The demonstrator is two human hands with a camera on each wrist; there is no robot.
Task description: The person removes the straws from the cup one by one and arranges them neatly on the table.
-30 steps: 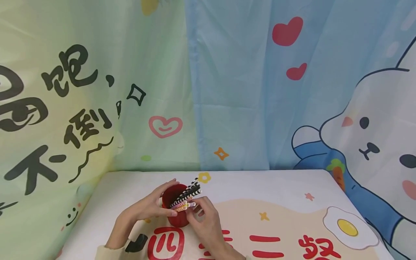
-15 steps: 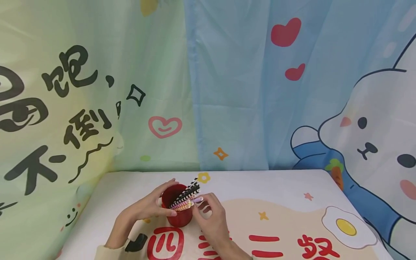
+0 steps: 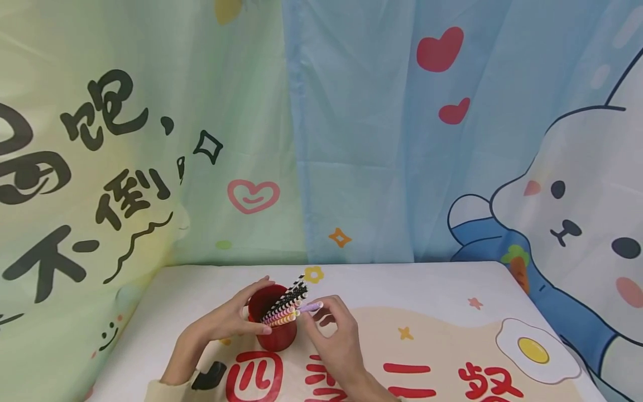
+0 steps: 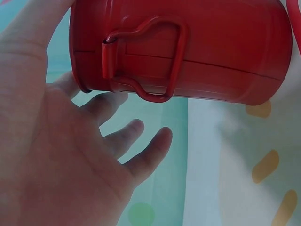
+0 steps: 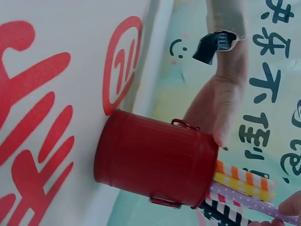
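A small red metal bucket [image 3: 277, 338] with wire side handles stands on the table, holding patterned paper straws. My left hand [image 3: 226, 322] grips its rim, thumb at the near side and fingers round the far side. Black-and-white straws [image 3: 288, 296] lean to the right in the bucket, beside orange-striped straws [image 5: 249, 175] and yellow dotted straws [image 5: 244, 187]. Between thumb and fingers, my right hand [image 3: 335, 335] pinches a purple straw [image 3: 311, 306] with white dots, which sticks out farther than the others. Its lower end is hidden among the straws.
The white table cover [image 3: 382, 285] carries red printed characters and a printed fried egg [image 3: 537, 352]. Behind the table hangs a printed curtain [image 3: 356, 139]. A black strap [image 3: 209, 376] is on the left wrist.
My right hand has moved right and slightly up, drawing the purple straw farther out of the bundle. The left hand and the bucket have stayed in place.
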